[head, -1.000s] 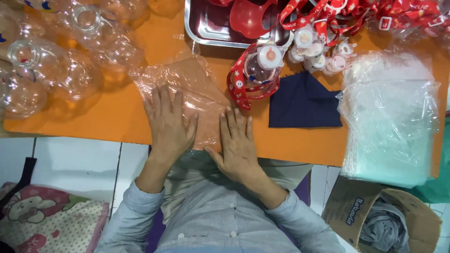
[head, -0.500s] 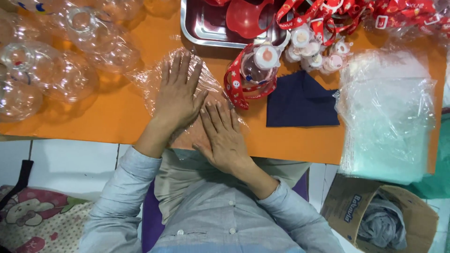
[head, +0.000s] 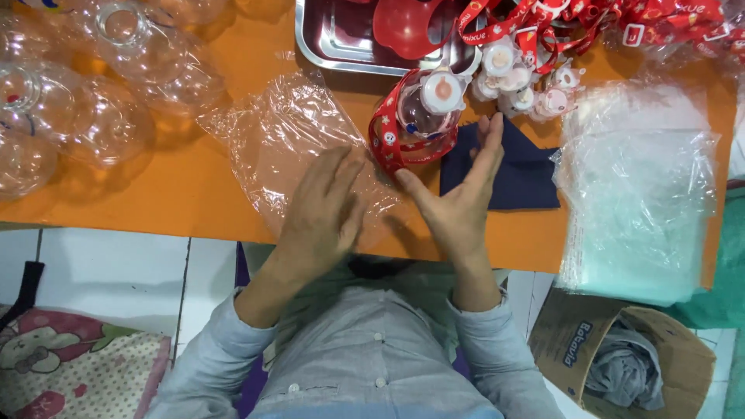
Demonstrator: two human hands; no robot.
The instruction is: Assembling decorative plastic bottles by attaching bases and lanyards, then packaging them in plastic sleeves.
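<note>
My clear plastic bag [head: 299, 147] lies flat on the orange table [head: 163, 194] and could slide or crease if my flat, open left hand [head: 326, 206] lifts. My right hand [head: 458, 202], open and holding nothing, reaches toward the strapped clear bottle [head: 423, 116] (it could easily roll).

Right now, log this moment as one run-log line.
left hand: flat on clear plastic bag | right hand: open, reaching to red-strapped clear bottle | surface: orange table
</note>
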